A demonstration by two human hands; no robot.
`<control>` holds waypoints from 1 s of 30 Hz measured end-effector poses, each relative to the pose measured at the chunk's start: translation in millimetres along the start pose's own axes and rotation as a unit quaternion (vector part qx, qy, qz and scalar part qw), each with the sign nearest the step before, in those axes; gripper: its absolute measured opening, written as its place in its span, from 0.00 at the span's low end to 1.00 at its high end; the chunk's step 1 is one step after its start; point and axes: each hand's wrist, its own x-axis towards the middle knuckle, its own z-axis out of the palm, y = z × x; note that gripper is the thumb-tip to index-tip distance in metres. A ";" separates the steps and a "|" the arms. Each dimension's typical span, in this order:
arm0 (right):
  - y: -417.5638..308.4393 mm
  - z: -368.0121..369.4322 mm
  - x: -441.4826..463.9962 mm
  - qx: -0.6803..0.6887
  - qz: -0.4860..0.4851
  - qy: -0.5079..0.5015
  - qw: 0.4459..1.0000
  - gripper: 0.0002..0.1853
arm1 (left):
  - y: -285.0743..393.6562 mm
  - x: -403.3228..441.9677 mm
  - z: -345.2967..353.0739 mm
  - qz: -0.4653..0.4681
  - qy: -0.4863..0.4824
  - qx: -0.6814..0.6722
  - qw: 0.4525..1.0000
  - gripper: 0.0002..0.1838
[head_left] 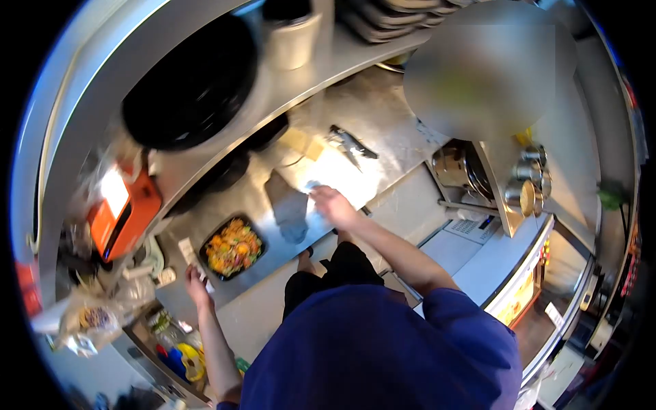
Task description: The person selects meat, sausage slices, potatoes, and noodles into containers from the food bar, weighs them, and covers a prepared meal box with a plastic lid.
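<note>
My left hand (197,287) is at the counter's left front edge, its fingers closed around a narrow white paper strip (186,250). Just right of it, a black tray (223,276) holds a colourful mix of chopped food (234,247). My right hand (333,206) is over the bright middle of the steel counter (328,102), fingers pinched at a small light-blue thing (311,184), blurred and partly hidden. Left of that hand lies a grey cloth (287,208). Beyond it is a dark, slim object (353,142) whose kind I cannot make out.
A steel shelf (273,89) runs above the counter, bearing a large black round pan (195,82) and a white container (292,44). An orange device (126,215) stands at left. Metal pots (529,184) are at right, and an open drawer (147,338) sits low left.
</note>
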 end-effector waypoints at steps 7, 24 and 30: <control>284.6 -272.8 -48.4 -0.316 0.315 0.040 0.894 0.29 | 118.0 -167.4 223.3 0.373 -0.259 0.328 0.828 0.18; 240.8 -201.7 -56.0 -0.039 0.152 -0.110 0.981 0.20 | 130.6 -194.6 551.4 0.623 -0.361 0.599 0.351 0.32; 216.1 -153.5 -5.2 -0.042 0.199 -0.024 0.979 0.20 | 123.5 -172.6 493.8 0.654 -0.392 0.550 0.340 0.29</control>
